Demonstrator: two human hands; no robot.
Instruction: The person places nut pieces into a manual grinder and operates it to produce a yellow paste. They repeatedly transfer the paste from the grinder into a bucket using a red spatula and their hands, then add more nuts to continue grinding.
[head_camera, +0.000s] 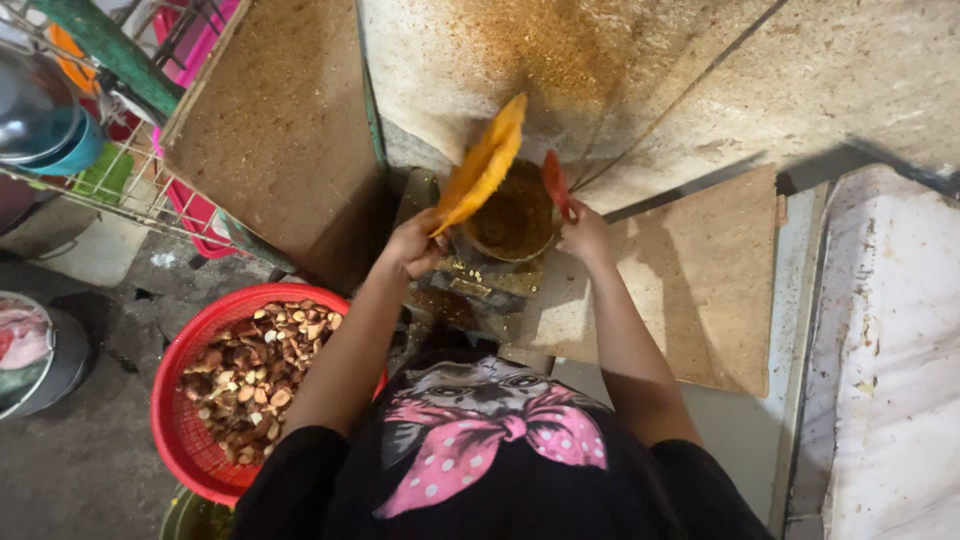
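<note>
**Mia:** What do you see from the head camera?

**Ben:** Two bare arms reach forward from a person in a black top with a pink dotted bow on it. The left hand (413, 246) has its fingers wrapped tight around the bottom edge of a yellow-orange plate (483, 165). The plate is tipped up on its edge, leaning over a round pot (514, 217).

**Mia:** What is in the pot?

**Ben:** Brown-yellow mush. The pot sits on a messy little stand (470, 290) right in front of the person, close to the wall (600, 60). The wall behind it has lots of yellow specks on it.

**Mia:** And the other hand?

**Ben:** The right hand (585, 232) is at the right rim of the pot. Its fingers are closed around a small red scoop (554, 182) that sticks up. I can't tell if the scoop touches the mush.

**Mia:** What else is around?

**Ben:** A red basket (185, 400) full of brown nut pieces is on the floor by the left elbow. A brown board (710, 280) lies to the right of the pot. A wire rack (130, 185) with a shiny pot and pink and green things is at the top left corner. A white sack (890, 350) is at the right edge.
</note>
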